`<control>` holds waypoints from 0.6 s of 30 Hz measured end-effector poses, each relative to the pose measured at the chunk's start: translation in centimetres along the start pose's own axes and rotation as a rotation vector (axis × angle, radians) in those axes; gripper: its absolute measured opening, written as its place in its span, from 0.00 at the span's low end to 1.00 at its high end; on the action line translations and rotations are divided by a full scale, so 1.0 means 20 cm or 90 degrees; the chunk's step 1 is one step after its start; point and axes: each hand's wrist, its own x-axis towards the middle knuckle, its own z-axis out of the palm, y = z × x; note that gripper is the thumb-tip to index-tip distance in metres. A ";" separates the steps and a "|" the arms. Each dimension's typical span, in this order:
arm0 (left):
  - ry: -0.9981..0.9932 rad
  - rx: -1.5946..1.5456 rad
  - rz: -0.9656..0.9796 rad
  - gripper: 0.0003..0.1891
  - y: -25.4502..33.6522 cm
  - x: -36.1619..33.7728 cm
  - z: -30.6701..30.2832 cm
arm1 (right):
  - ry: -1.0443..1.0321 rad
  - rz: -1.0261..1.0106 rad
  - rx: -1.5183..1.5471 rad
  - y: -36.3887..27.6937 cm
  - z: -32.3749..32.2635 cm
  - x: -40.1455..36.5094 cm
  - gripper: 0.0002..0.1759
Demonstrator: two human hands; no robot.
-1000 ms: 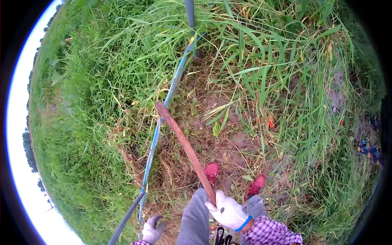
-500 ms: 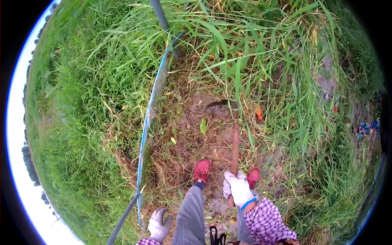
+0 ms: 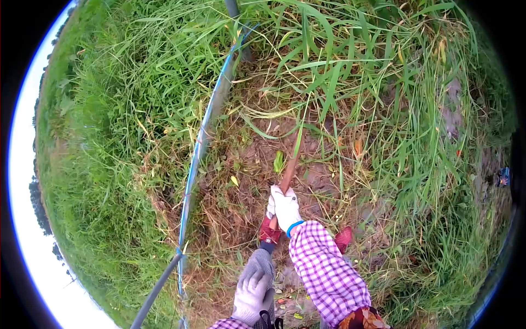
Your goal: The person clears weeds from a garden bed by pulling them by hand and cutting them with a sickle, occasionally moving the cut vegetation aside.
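Note:
My right hand, in a white glove with a blue cuff, is closed round a brown wooden handle. The handle slants up and slightly right over the cut ground, and its far end is hidden among grass blades. My left hand, also gloved, rests near my left knee with its fingers loosely spread and nothing in it. Below my right hand is a red shoe; the other red shoe stands to the right. A green leaf lies just left of the handle.
A blue-edged net or sheet runs along the left, between a grey post at the top and a grey pole at lower left. Tall grass stands on the right. Something blue and patterned shows at the far right.
My right hand has moved up and left with the handle, whose upper end now tilts right. My left hand has shifted right, over my leg. The curved dark blade seen earlier is out of sight.

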 end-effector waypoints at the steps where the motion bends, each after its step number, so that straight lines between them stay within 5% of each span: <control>1: 0.041 -0.009 -0.003 0.27 -0.04 -0.02 -0.01 | 0.015 0.002 -0.026 -0.01 -0.08 -0.02 0.10; 6: 0.064 0.022 -0.001 0.26 -0.07 -0.08 -0.06 | -0.080 0.114 0.056 -0.29 -0.35 -0.46 0.11; 12: 0.070 0.043 0.073 0.26 -0.01 0.02 -0.09 | -0.075 0.287 0.041 -0.20 -0.60 -1.02 0.15; 15: 0.071 0.051 0.070 0.26 -0.01 0.05 -0.09 | -0.027 0.155 -0.021 -0.34 -0.53 -0.95 0.07; 18: 0.049 0.024 0.059 0.25 -0.01 0.06 -0.07 | 0.042 -0.023 0.015 -0.36 -0.45 -0.61 0.08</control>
